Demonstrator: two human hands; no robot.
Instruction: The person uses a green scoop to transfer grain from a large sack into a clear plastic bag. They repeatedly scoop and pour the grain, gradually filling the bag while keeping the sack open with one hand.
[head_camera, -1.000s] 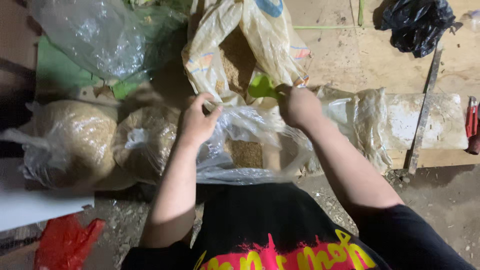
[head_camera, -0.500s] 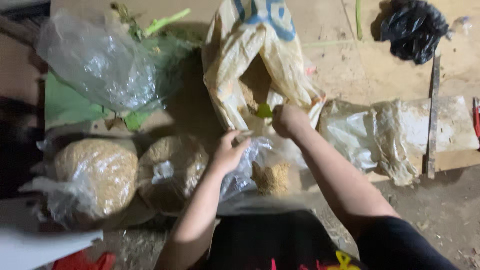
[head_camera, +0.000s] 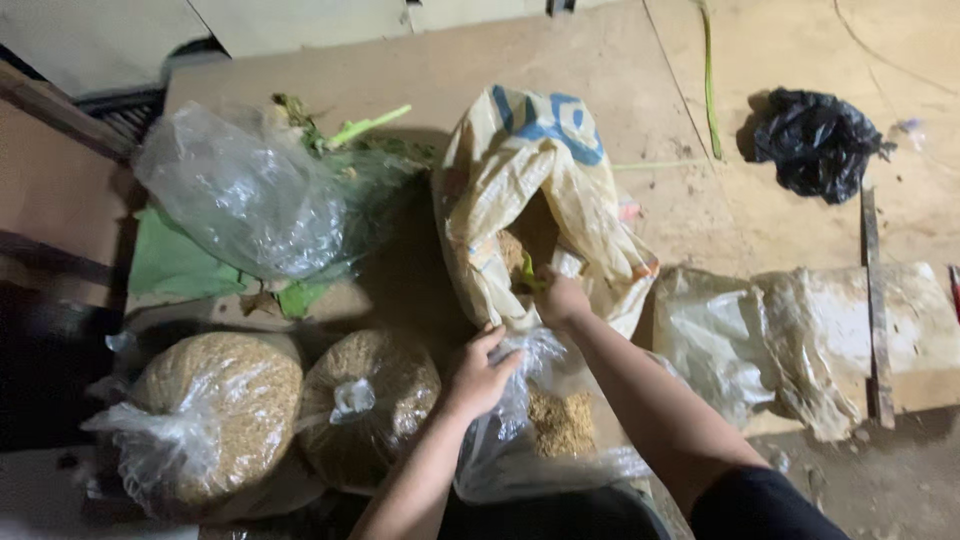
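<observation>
My right hand (head_camera: 562, 297) reaches into the mouth of a large woven sack (head_camera: 540, 190) of brown grain and grips a green scoop (head_camera: 526, 275), of which only a sliver shows. My left hand (head_camera: 481, 373) pinches the rim of a clear plastic bag (head_camera: 545, 430) and holds it open just below the sack. A small heap of the same grain lies in the bottom of that bag.
Two tied clear bags full of grain (head_camera: 215, 410) (head_camera: 365, 405) sit at the left. Behind them lies a clear bag with green stalks (head_camera: 255, 195). Crumpled empty plastic bags (head_camera: 760, 330) lie at the right on a board, a black bag (head_camera: 815, 140) beyond.
The view has pulled back and tilted up. My right hand has carried the green scoop from above the clear bag into the sack's mouth. My left hand keeps its hold on the bag's rim.
</observation>
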